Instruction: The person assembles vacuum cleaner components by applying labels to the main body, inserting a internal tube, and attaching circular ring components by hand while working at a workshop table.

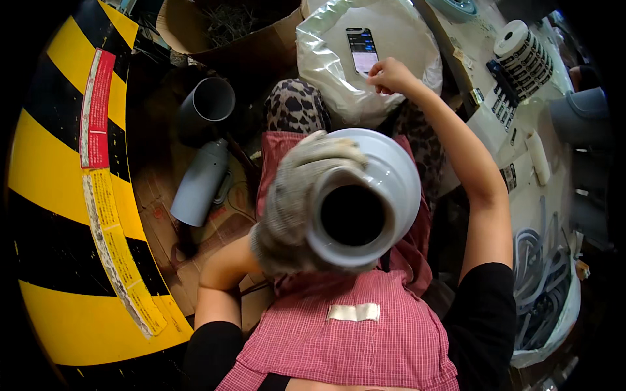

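Note:
My left hand (297, 189), in a worn whitish knit glove, is wrapped round a grey plastic pipe fitting (398, 182) above my lap. The fitting's round, dark opening faces up, and a wider collar shows behind it. My right hand (393, 77) is bare and reaches forward over a large white plastic bag (326, 78). Its fingers are curled together at the lower end of a phone (361, 49) with a lit screen, which lies on the bag. Whether the fingertips touch the phone, or pinch something small, I cannot make out.
Two grey pipe pieces, one upright (213, 100) and one lying (202, 186), are at left beside a black-and-yellow striped panel (52, 163). A cardboard box (274, 45) stands ahead. On the right bench (476, 150) is a label roll (513, 39); below, a bag holds grey rings (535, 260).

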Motion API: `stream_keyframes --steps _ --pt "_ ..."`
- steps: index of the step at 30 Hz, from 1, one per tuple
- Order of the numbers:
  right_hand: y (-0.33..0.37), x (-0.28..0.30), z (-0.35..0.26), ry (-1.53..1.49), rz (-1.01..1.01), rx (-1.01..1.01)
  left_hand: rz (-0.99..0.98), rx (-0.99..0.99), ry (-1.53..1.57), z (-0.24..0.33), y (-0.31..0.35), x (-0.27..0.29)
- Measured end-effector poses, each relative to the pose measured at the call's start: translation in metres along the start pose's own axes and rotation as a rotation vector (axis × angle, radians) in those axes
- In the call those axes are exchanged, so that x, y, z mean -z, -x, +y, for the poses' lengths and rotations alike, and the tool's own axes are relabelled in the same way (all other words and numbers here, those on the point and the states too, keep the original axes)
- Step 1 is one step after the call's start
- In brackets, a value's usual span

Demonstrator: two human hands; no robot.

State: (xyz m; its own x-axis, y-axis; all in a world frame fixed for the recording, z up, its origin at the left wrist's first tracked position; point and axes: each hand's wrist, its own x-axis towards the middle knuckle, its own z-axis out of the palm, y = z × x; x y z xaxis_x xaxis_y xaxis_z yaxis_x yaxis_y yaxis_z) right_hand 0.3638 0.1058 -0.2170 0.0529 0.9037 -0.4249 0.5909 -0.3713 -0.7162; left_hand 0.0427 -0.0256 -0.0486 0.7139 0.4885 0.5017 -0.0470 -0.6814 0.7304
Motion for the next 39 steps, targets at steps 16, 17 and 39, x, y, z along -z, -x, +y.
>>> stream_keyframes --steps 16,17,39 --pt "0.315 0.003 -0.179 -0.055 0.095 0.681 -0.461 0.099 -0.856 0.050 0.051 0.034" --pt "0.309 -0.008 -0.169 -0.003 0.253 0.792 -0.461 0.072 -0.847 0.043 0.043 0.030" --pt "0.315 -0.002 -0.133 0.523 0.107 0.835 -0.095 0.188 -0.855 0.042 0.020 -0.056"
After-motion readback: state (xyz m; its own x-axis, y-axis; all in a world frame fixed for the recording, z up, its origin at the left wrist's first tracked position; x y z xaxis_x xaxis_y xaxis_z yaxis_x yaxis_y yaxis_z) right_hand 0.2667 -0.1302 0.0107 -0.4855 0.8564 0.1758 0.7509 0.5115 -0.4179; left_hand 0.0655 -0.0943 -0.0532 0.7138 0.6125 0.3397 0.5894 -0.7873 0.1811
